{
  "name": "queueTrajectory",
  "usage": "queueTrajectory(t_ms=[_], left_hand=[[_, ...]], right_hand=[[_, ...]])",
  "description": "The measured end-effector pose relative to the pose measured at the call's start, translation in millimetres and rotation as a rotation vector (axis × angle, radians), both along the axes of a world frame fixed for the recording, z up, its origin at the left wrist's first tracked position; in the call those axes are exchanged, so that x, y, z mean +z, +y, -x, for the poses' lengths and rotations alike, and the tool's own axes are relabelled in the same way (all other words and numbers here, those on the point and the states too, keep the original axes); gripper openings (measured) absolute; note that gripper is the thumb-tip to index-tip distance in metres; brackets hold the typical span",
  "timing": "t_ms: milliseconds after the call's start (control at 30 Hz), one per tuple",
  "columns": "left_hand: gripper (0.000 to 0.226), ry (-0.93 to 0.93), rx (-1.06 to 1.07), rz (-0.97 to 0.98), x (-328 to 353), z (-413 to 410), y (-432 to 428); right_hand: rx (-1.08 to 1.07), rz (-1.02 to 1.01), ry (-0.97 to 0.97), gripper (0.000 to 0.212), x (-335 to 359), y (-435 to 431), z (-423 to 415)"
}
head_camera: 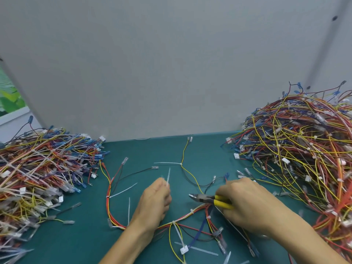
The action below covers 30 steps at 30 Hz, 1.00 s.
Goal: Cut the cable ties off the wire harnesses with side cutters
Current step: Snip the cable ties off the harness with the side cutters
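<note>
One wire harness [182,221] of red, yellow, black and blue wires lies spread on the teal mat, bound at several spots by white cable ties. My left hand [155,201] pinches a white cable tie [168,176] whose tail sticks upward; it looks blurred. My right hand [245,203] grips the yellow handles of the side cutters [207,199], whose jaws point left, just above the harness and a short gap from my left hand. Other ties sit at the harness junctions [173,222] and on the yellow wire [180,164].
A big heap of harnesses [304,155] rises on the right, a flatter heap [38,168] lies on the left. Loose tie pieces [196,248] lie on the mat [144,153] near my arms. A grey wall [171,63] stands behind the mat.
</note>
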<state>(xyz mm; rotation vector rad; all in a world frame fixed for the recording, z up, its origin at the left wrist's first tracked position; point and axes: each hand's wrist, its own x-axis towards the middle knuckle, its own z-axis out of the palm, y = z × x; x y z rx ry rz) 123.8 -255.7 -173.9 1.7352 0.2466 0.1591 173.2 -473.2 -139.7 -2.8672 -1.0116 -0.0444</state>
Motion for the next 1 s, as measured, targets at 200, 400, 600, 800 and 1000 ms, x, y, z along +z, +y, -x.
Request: queueTrajectory(t_ms=[200, 400, 600, 800, 1000], left_hand=[[0.026, -0.039, 0.069, 0.302, -0.9, -1.3, 6.3], [0.023, -0.014, 0.021, 0.470, 13.1, 7.6, 19.0], [0.022, 0.032, -0.137, 0.418, 20.6, 16.8, 29.6], [0.026, 0.023, -0.390, -0.595, 21.7, 18.5, 45.2], [0.025, 0.086, -0.454, -0.753, 15.2, 17.0, 34.0]], right_hand=[[0.019, -0.140, 0.107, 0.033, 9.1, 2.8, 6.3], [0.026, -0.166, 0.233, 0.010, 17.5, 4.3, 14.5], [0.081, -0.069, 0.204, 0.011, 22.5, 5.3, 16.5], [0.091, 0.052, 0.172, 0.008, 23.5, 8.2, 20.4], [0.067, 0.116, 0.109, 0.006, 18.7, 11.4, 23.4]])
